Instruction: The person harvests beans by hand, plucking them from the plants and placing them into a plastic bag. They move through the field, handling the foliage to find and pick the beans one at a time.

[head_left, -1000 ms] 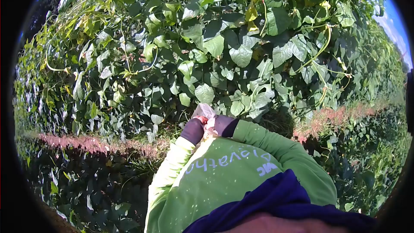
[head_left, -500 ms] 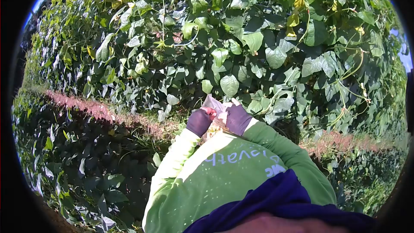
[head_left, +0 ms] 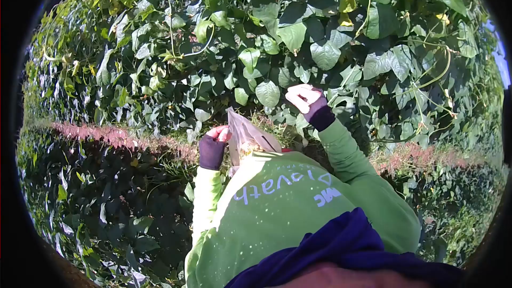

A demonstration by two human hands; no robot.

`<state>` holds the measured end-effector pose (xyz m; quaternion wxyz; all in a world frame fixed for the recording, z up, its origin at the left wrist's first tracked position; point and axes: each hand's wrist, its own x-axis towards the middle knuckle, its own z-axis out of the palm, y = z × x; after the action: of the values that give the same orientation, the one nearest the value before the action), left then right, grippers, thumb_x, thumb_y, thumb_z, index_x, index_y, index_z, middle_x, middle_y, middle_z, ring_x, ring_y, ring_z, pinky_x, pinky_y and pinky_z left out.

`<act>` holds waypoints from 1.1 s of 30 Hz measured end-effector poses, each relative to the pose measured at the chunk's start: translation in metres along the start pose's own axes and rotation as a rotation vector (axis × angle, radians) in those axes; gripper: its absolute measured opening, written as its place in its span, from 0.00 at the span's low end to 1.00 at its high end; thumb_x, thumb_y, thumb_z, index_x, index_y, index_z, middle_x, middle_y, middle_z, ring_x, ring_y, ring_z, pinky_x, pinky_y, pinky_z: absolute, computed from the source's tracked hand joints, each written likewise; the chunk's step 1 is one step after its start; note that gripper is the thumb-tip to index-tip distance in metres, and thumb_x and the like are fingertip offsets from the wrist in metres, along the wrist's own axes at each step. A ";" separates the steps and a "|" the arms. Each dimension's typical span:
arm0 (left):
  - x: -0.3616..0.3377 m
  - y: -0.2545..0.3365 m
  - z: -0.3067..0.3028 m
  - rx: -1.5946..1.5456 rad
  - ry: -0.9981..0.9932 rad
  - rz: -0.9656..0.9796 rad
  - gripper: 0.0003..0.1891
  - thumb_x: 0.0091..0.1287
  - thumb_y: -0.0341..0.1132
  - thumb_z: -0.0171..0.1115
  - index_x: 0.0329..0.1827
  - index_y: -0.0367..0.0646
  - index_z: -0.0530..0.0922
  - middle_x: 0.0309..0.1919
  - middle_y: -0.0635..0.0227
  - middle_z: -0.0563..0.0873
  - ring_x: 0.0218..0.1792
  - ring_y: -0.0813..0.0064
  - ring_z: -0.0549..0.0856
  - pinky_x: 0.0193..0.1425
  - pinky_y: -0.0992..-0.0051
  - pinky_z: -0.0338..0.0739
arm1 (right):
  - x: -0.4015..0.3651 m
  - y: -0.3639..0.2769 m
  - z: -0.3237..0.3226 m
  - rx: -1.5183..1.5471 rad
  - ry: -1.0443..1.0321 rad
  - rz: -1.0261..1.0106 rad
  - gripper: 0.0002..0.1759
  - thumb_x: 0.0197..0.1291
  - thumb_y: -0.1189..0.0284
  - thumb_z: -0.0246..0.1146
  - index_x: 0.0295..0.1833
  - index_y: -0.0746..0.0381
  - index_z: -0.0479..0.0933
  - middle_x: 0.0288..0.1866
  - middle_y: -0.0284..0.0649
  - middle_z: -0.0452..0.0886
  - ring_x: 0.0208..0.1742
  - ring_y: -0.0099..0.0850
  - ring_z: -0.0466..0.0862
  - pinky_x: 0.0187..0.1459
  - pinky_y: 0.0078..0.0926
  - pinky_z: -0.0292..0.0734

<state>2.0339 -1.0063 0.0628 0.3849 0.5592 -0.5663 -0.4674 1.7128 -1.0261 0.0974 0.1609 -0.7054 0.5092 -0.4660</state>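
A translucent plastic bag (head_left: 246, 134) with pale yellowish bits inside hangs at the front of the green shirt. At its left edge my left hand (head_left: 217, 137) pinches the bag's rim, with a dark fingerless covering over palm and wrist. My right hand (head_left: 306, 98), in a matching dark covering, is raised to the right of the bag, apart from it and near the leaves. Its fingers are bent together; whether they hold something small cannot be made out.
A tall wall of leafy vines (head_left: 266, 94) stands just ahead, with curling stems at the right. A reddish strip of soil (head_left: 106, 134) runs along its foot. Low shaded plants (head_left: 106, 208) grow at the lower left.
My right hand has moved away from the bag, up and to the right. My left hand has shifted left, and the bag shows wider between them. The view has shifted slightly.
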 end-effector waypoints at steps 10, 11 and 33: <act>0.004 -0.009 -0.013 -0.104 0.236 -0.120 0.12 0.71 0.35 0.61 0.49 0.36 0.83 0.35 0.64 0.88 0.36 0.77 0.86 0.46 0.76 0.80 | 0.093 -0.033 -0.159 -0.433 0.770 -0.252 0.12 0.58 0.78 0.66 0.48 0.65 0.82 0.42 0.45 0.83 0.41 0.34 0.84 0.43 0.27 0.78; 0.007 -0.011 -0.010 -0.107 0.240 -0.121 0.12 0.71 0.35 0.61 0.49 0.36 0.83 0.35 0.64 0.88 0.36 0.77 0.86 0.46 0.76 0.80 | 0.108 -0.030 -0.168 -0.424 0.786 -0.281 0.14 0.58 0.77 0.67 0.50 0.65 0.82 0.43 0.45 0.83 0.42 0.33 0.84 0.43 0.26 0.78; 0.004 -0.033 -0.003 -0.117 0.404 -0.096 0.11 0.69 0.36 0.62 0.47 0.37 0.84 0.32 0.70 0.88 0.32 0.83 0.83 0.40 0.80 0.78 | 0.165 0.009 -0.202 -0.155 0.709 -0.065 0.16 0.65 0.66 0.67 0.50 0.68 0.81 0.46 0.41 0.85 0.47 0.26 0.82 0.52 0.23 0.74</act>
<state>2.0458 -1.0087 0.0312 0.4995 0.6446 -0.4222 -0.3959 1.5498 -1.1232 0.2766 -0.0945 -0.5261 0.5445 -0.6463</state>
